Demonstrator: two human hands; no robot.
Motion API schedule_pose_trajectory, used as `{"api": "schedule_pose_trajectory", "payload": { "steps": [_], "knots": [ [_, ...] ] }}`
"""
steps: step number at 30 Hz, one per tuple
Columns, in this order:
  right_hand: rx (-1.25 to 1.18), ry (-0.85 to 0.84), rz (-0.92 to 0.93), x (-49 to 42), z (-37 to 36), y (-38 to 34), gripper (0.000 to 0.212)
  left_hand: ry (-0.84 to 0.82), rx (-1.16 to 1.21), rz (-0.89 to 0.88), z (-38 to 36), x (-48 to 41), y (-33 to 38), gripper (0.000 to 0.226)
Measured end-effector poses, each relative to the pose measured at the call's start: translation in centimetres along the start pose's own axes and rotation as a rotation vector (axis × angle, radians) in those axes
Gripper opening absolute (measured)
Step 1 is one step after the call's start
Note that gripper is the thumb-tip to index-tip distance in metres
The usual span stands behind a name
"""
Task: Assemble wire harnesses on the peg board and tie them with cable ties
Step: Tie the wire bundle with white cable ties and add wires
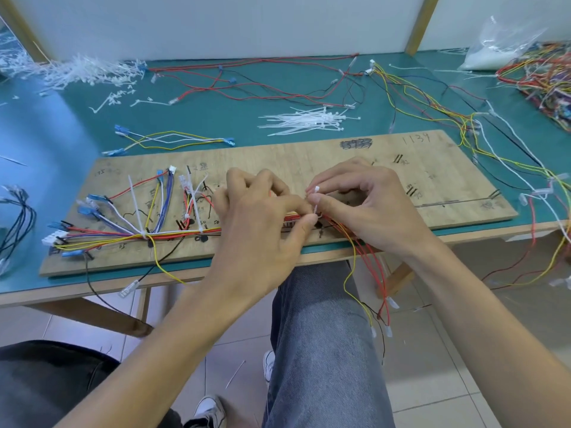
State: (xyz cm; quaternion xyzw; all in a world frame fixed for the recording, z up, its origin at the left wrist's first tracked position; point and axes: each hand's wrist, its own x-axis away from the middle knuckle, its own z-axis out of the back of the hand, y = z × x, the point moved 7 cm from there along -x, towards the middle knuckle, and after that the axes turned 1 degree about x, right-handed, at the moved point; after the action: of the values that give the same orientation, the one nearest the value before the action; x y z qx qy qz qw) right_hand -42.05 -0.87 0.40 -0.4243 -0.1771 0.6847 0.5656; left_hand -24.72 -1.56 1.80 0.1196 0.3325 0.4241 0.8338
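Tabletop (pixel 216 118): teal mat surface, edged in front by a pale wooden rim (pixel 92 291).
Table brace (pixel 92 318): a wooden strut slanted under the front edge at left.
Wall panels (pixel 216 23): plain white, standing behind the tabletop.
Posts: two wooden uprights, one at far left (pixel 18 26), one right of centre (pixel 421 23).
Plastic bag (pixel 500 47): clear, crumpled, at the far right corner.
Floor (pixel 432 366): pale tiles.
Jeans (pixel 324 350): a blue denim leg stretched below the table.
Shoes: white-trimmed sneakers, one near the bottom edge (pixel 211 410), another beside the denim (pixel 268 362).
Dark cloth (pixel 46 384): lay at lower left.

The peg board (pixel 340 156) lies on the desk (pixel 216 112). Behind it, cable ties (pixel 309 120) lie at 12 o'clock, tie scraps (pixel 83 71) at 10 o'clock, a wire heap (pixel 543 78) at 2 o'clock. The harness (pixel 173 233) lies on the board's 9 o'clock half.
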Motion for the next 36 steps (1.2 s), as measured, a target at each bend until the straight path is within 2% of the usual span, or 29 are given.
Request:
{"api": "schedule_pose_trajectory", "payload": {
  "steps": [3,9,15,27,36],
  "knots": [
    [-0.01,-0.001,0.02,0.0,0.0,-0.1,0.007,-0.087,0.008,0.158,-0.8,-0.8,-0.6,0.018],
    [-0.011,0.007,0.037,0.1,-0.1,0.0,0.005,-0.135,0.074,0.241,-0.8,-1.4,-1.2,0.017],
    [0.05,0.037,0.079,0.2,-0.2,-0.5,0.005,-0.179,0.03,0.256,-0.9,-1.6,-1.1,0.018],
    [0.077,0.046,0.122,0.3,-0.2,-1.0,0.005,-0.199,0.098,0.3,-1.1,-1.7,-1.4,0.025],
    [0.127,0.065,0.15,0.5,-0.4,-1.3,0.008,-0.208,0.158,0.317,-1.0,-1.7,-1.3,0.02]
  ]
}}
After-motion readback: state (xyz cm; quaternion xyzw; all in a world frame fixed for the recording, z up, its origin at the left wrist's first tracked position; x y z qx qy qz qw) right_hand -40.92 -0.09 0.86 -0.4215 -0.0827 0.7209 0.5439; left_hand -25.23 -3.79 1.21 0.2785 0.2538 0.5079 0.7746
